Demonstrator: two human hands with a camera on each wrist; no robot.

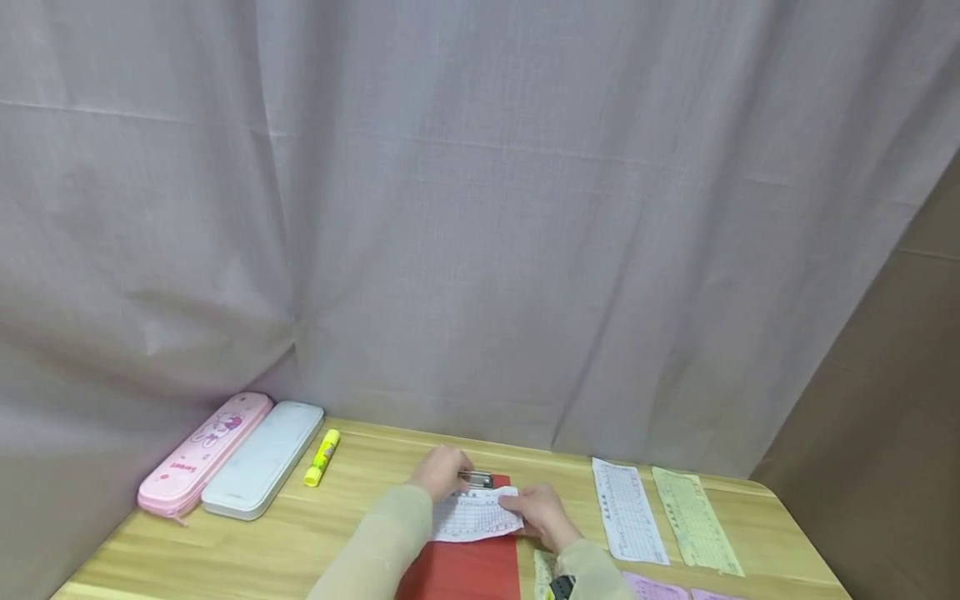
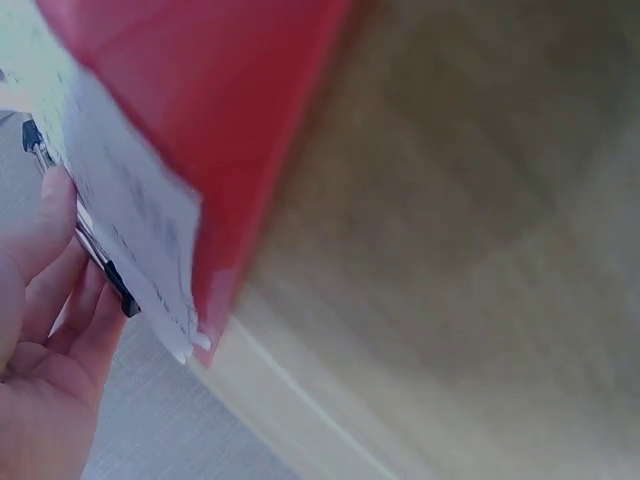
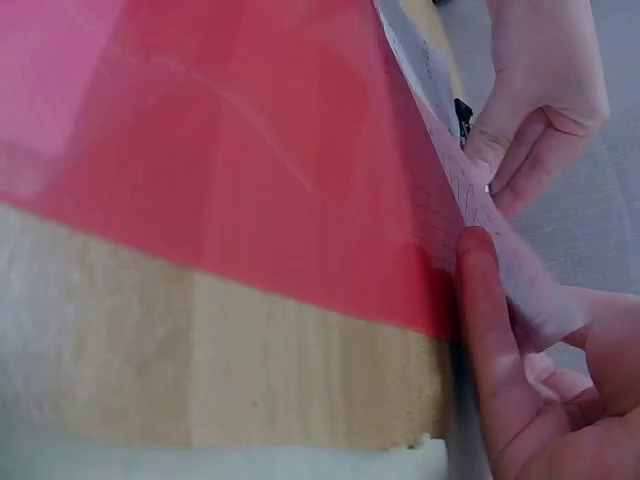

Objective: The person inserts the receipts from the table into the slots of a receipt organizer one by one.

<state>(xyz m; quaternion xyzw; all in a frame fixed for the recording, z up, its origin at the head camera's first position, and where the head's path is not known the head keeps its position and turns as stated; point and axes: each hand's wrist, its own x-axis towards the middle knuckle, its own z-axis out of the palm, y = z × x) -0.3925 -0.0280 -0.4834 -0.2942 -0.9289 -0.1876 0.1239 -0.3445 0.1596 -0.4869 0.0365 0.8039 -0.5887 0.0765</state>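
A red clipboard (image 1: 465,571), thin and translucent-looking, lies on the table with a metal clip (image 1: 477,478) at its far end. My left hand (image 1: 441,472) pinches that clip, thumb on the near side; the clip's black end (image 2: 122,292) shows beside the fingers in the left wrist view. Across the top of the clipboard lies a white printed form (image 1: 476,518), its far edge at the clip. Thumb and fingers of my right hand (image 1: 546,512) pinch the form's right end. In the right wrist view, the right index finger (image 3: 490,320) lies along the clipboard's edge.
On the left are a pink pencil case (image 1: 206,454), a pale case (image 1: 264,458) and a yellow glue stick (image 1: 322,458). To the right lie a white slip (image 1: 630,512), a yellow slip (image 1: 697,521) and purple slips (image 1: 652,587). A grey curtain (image 1: 480,250) hangs behind.
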